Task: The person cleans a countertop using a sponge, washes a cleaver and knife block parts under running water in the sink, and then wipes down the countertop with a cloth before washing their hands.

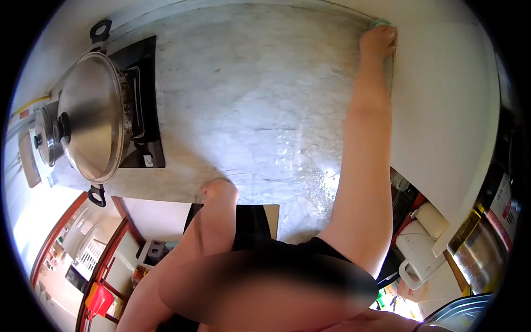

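Observation:
At the far right corner of a grey marbled countertop (249, 83), my right hand (379, 43) is closed over a small pale green sponge or cloth (380, 23). Most of that piece is hidden under the fingers, where the counter meets a white side panel. My left hand (220, 191) rests at the counter's near edge, fingers curled under, with nothing visible in it. Wet droplets (301, 160) shine on the stone, between my left hand and right forearm.
A large lidded steel pot (91, 116) stands on a black stove (148, 83) at left, with a smaller lidded pot (44, 135) beyond it. The white panel (442, 110) borders the counter's right side. A white kettle-like appliance (417, 254) sits lower right.

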`<state>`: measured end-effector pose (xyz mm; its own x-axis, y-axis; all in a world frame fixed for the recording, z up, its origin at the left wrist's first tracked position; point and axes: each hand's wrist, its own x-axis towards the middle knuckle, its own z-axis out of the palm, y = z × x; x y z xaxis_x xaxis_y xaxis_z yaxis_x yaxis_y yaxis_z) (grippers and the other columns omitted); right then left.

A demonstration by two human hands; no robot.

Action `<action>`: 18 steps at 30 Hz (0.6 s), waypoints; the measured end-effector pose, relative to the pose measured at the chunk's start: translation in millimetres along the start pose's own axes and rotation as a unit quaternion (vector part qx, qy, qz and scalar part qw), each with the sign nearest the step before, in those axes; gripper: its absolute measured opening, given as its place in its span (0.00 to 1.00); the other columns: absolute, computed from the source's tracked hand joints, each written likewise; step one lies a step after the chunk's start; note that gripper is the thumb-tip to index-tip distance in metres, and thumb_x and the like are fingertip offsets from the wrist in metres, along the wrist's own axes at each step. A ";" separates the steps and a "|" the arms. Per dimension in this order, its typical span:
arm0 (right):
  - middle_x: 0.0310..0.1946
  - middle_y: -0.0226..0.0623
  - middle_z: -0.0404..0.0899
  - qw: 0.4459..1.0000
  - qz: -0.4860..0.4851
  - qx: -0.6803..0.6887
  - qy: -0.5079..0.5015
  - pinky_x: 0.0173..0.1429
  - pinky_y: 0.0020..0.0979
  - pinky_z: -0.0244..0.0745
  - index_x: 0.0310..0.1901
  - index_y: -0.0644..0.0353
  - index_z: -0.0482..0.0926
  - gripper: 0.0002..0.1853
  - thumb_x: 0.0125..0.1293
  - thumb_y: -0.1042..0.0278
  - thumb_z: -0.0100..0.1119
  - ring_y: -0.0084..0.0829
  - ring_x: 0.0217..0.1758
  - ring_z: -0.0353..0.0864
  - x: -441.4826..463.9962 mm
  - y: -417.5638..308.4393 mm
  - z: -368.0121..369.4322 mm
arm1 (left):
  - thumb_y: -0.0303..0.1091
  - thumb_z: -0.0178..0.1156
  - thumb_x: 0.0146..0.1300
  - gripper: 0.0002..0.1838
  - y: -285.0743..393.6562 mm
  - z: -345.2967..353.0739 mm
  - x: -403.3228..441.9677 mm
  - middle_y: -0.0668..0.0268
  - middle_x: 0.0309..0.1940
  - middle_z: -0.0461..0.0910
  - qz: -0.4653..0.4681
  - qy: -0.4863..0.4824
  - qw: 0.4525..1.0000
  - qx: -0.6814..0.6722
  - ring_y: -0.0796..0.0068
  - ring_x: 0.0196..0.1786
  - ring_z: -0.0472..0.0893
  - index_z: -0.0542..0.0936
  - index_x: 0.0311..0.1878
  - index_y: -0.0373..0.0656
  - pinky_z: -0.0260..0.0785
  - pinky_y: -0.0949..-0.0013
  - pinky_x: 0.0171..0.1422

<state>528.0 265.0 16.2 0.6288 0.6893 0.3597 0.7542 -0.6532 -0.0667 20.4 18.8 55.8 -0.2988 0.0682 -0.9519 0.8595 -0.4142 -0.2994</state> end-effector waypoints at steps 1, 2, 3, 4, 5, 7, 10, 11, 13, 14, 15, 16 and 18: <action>0.70 0.50 0.56 0.997 -0.056 -0.060 -0.004 0.64 0.57 0.67 0.64 0.68 0.66 0.24 0.69 0.65 0.51 0.57 0.67 0.62 1.3 10.8 -0.5 | 0.36 0.59 0.60 0.19 -1.2 -1.1 -1.2 0.65 0.58 0.79 0.005 0.000 1.000 0.012 0.57 0.58 0.79 0.82 0.56 0.52 0.67 0.40 0.55; 0.69 0.49 0.58 0.995 -0.075 -0.070 -0.016 0.63 0.54 0.68 0.64 0.67 0.67 0.24 0.69 0.67 0.50 0.54 0.65 0.64 3.0 15.2 -4.2 | 0.36 0.59 0.60 0.19 -0.1 6.3 15.3 0.65 0.58 0.79 -0.010 -0.037 0.999 0.020 0.57 0.58 0.79 0.82 0.56 0.52 0.67 0.41 0.55; 0.68 0.48 0.59 0.992 -0.094 -0.080 -0.029 0.61 0.50 0.70 0.64 0.66 0.67 0.23 0.69 0.68 0.49 0.50 0.63 0.66 5.9 17.1 -9.3 | 0.36 0.60 0.59 0.19 4.1 18.2 44.3 0.65 0.58 0.79 -0.026 -0.074 0.997 0.027 0.58 0.58 0.79 0.82 0.56 0.52 0.68 0.41 0.55; 0.66 0.47 0.61 0.989 -0.113 -0.090 -0.044 0.60 0.47 0.71 0.64 0.64 0.67 0.23 0.69 0.69 0.48 0.47 0.62 0.68 6.2 19.1 -16.7 | 0.36 0.61 0.59 0.20 4.0 22.6 45.0 0.65 0.58 0.79 -0.028 -0.067 0.997 0.026 0.58 0.58 0.79 0.82 0.56 0.53 0.68 0.41 0.55; 0.63 0.47 0.65 0.981 -0.178 -0.073 0.001 0.58 0.46 0.72 0.63 0.64 0.69 0.21 0.69 0.70 0.48 0.47 0.59 0.70 -0.7 18.9 -35.5 | 0.36 0.62 0.58 0.20 3.8 26.3 45.1 0.65 0.58 0.79 -0.030 -0.060 0.997 0.026 0.58 0.58 0.79 0.82 0.56 0.53 0.68 0.42 0.55; 0.56 0.47 0.73 0.947 -0.304 -0.039 0.098 0.54 0.43 0.74 0.60 0.62 0.73 0.19 0.68 0.71 0.48 0.46 0.55 0.74 -1.9 15.7 -77.5 | 0.36 0.65 0.56 0.22 0.2 7.2 0.4 0.65 0.58 0.79 -0.001 0.056 0.998 0.006 0.58 0.58 0.79 0.82 0.56 0.53 0.68 0.43 0.56; 0.48 0.44 0.79 0.961 -0.247 -0.116 -0.044 0.50 0.42 0.75 0.55 0.63 0.75 0.17 0.66 0.73 0.48 0.44 0.51 0.77 11.3 34.8 -68.7 | 0.37 0.71 0.51 0.25 3.1 -0.1 -1.1 0.66 0.57 0.80 -0.036 0.024 0.999 -0.005 0.59 0.57 0.79 0.82 0.56 0.52 0.68 0.45 0.56; 0.48 0.44 0.79 0.957 -0.249 -0.140 -0.041 0.50 0.42 0.75 0.56 0.63 0.75 0.17 0.66 0.73 0.48 0.44 0.51 0.77 14.3 38.3 -64.0 | 0.37 0.71 0.51 0.26 2.9 -4.6 -0.8 0.67 0.56 0.80 -0.028 0.010 1.000 0.007 0.60 0.57 0.79 0.82 0.56 0.52 0.69 0.45 0.55; 0.48 0.43 0.79 0.947 -0.260 -0.186 -0.038 0.50 0.43 0.74 0.56 0.62 0.74 0.17 0.66 0.73 0.49 0.44 0.52 0.77 9.6 41.7 -49.5 | 0.38 0.73 0.50 0.26 4.0 -8.4 -2.4 0.67 0.56 0.81 -0.012 -0.025 0.999 0.026 0.61 0.57 0.79 0.82 0.56 0.52 0.69 0.46 0.55; 0.50 0.43 0.79 0.954 -0.247 -0.164 -0.051 0.52 0.43 0.74 0.57 0.62 0.74 0.18 0.66 0.73 0.49 0.43 0.53 0.77 -4.0 44.9 -48.6 | 0.38 0.72 0.50 0.26 4.8 -8.1 -6.6 0.67 0.55 0.81 -0.014 -0.019 0.999 0.028 0.61 0.57 0.79 0.82 0.56 0.52 0.69 0.46 0.55; 0.52 0.42 0.78 0.960 -0.232 -0.142 -0.063 0.53 0.44 0.73 0.58 0.61 0.73 0.19 0.65 0.73 0.50 0.43 0.54 0.77 -25.5 52.3 -52.5 | 0.38 0.72 0.50 0.26 4.7 -9.6 -11.1 0.67 0.55 0.81 -0.017 -0.012 0.999 0.032 0.61 0.56 0.79 0.82 0.56 0.52 0.69 0.46 0.55; 0.54 0.42 0.77 0.966 -0.214 -0.121 -0.075 0.55 0.44 0.73 0.58 0.61 0.73 0.19 0.65 0.72 0.50 0.42 0.55 0.76 -50.4 60.3 -60.4 | 0.37 0.72 0.50 0.26 3.7 -11.4 -13.3 0.67 0.55 0.81 -0.019 -0.005 0.999 0.038 0.61 0.56 0.80 0.82 0.55 0.53 0.69 0.46 0.55; 0.66 0.45 0.68 0.966 -0.162 -0.121 -0.158 0.64 0.45 0.68 0.61 0.60 0.73 0.22 0.64 0.74 0.52 0.39 0.67 0.67 -112.3 76.5 -92.0 | 0.37 0.72 0.49 0.25 2.4 -13.6 -8.7 0.67 0.55 0.81 0.002 -0.030 0.998 0.054 0.61 0.55 0.80 0.83 0.55 0.53 0.69 0.45 0.54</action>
<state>497.7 108.8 56.3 0.4218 0.9065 0.0198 0.8795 -0.4143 0.2342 30.7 29.5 62.5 -0.3227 0.0136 -0.9464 0.8122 -0.5094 -0.2843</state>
